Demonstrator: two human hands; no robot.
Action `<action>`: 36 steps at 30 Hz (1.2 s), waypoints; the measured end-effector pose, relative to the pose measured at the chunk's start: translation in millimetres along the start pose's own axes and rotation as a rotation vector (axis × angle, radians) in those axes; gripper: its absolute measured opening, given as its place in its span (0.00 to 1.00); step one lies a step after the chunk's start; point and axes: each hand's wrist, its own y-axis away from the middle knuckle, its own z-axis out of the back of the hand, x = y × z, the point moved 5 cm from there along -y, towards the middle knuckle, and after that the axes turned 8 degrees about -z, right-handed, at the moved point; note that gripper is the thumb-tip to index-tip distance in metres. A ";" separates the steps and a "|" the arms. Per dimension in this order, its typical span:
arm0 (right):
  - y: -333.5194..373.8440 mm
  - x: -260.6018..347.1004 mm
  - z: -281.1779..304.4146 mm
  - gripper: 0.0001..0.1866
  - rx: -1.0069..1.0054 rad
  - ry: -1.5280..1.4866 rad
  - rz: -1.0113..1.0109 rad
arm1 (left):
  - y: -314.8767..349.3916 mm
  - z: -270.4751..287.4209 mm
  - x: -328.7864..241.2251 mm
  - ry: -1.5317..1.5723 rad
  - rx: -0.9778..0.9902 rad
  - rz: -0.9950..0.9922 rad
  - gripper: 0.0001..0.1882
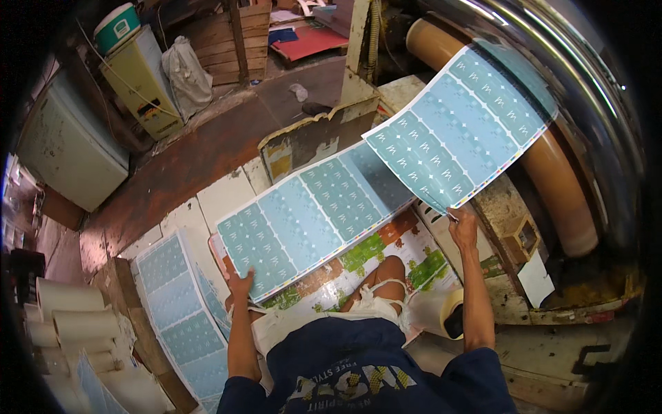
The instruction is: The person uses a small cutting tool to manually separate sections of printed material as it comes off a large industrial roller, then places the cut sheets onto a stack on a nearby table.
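Note:
A printed sheet (462, 121) in teal and light blue bands hangs from under the shiny metal roller, its free end drooping toward me. My right hand (463, 229) pinches the sheet's near corner. Beneath it lies a stack of matching printed sheets (303, 214), running from lower left to upper right across a colourful printed board (365, 259). My left hand (240, 284) rests against the near left corner of the stack, thumb apart from the fingers. The hanging sheet shades the stack's far end.
The large metal roller (593, 62) and a brown roller (562, 186) fill the right side. Another pile of printed sheets (165, 286) lies to the left. White paper rolls (69, 297) stand at far left. A paper roll (434, 310) sits by my right knee, near a small wooden box (520, 238).

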 end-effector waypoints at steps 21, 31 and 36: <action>64.1 92.1 57.8 0.21 0.096 -0.267 0.090 | -51.4 325.1 -468.8 0.200 -0.327 -0.712 0.48; 389.7 216.0 -10.6 0.18 0.481 0.115 -0.065 | -20.9 547.7 -309.9 -0.041 -0.728 -0.863 0.43; 415.0 204.5 -171.5 0.19 -0.043 0.003 0.411 | 5.3 543.0 -184.8 0.009 -0.925 -0.874 0.41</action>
